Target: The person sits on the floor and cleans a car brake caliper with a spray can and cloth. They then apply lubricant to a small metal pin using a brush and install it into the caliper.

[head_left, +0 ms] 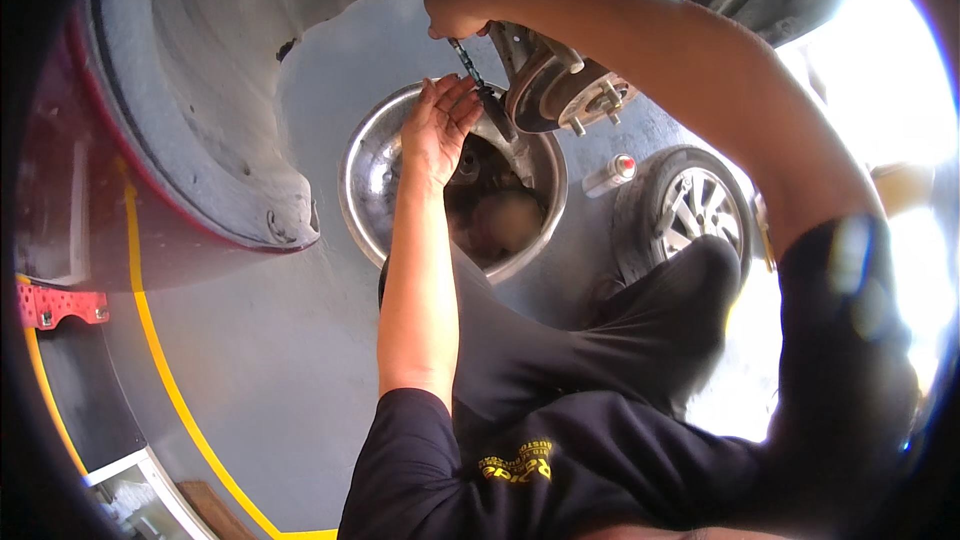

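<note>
My right hand point(460, 5) is closed at the top, below the car's underside, with the arm reaching across from the right. From its fist a slim dark tool point(468, 62) with a patterned handle slants down; its kind is unclear. My left hand point(440, 125) is palm up with fingers apart, its fingertips close to the tool's lower part. Whether they touch it, I cannot tell. Just to the right is the bare wheel hub point(590, 100) with its studs. Beneath the hands stands a wide metal basin point(358, 180), dark inside.
A wheel with a silver rim point(700, 210) is on the floor at the right, beside a spray can point(612, 172) with a red top. The car's dark red fender point(190, 260) curves along the left. A yellow line point(165, 370) runs across the grey floor.
</note>
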Action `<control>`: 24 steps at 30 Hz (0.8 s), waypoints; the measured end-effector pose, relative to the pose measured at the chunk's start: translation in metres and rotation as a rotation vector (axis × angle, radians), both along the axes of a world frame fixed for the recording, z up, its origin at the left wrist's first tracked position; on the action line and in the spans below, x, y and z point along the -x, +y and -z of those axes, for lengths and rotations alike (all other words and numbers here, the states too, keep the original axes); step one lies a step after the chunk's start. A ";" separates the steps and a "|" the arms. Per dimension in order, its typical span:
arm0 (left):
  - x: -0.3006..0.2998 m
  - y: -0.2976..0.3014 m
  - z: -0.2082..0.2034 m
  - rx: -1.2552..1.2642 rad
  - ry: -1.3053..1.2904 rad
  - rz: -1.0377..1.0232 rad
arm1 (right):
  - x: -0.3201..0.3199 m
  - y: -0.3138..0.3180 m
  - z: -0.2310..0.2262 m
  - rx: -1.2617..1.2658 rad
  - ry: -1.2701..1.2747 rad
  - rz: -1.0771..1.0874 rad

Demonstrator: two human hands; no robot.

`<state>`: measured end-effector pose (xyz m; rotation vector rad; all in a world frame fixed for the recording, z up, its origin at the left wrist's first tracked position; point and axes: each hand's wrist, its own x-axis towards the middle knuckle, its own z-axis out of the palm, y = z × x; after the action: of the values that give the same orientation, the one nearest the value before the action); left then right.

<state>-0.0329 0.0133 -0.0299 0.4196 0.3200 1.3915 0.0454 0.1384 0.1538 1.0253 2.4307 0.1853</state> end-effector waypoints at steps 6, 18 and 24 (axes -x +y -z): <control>-0.003 -0.002 -0.004 0.024 0.034 -0.036 | -0.008 0.005 -0.001 0.231 0.162 0.285; -0.017 -0.002 -0.001 0.049 0.088 -0.061 | -0.020 0.018 -0.009 0.283 0.113 0.310; -0.007 -0.002 0.006 0.032 0.121 -0.072 | -0.012 0.021 -0.003 0.388 0.146 0.344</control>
<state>-0.0262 0.0114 -0.0362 0.4706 0.4595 1.4316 0.0575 0.1594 0.1572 1.2798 2.2406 -0.4724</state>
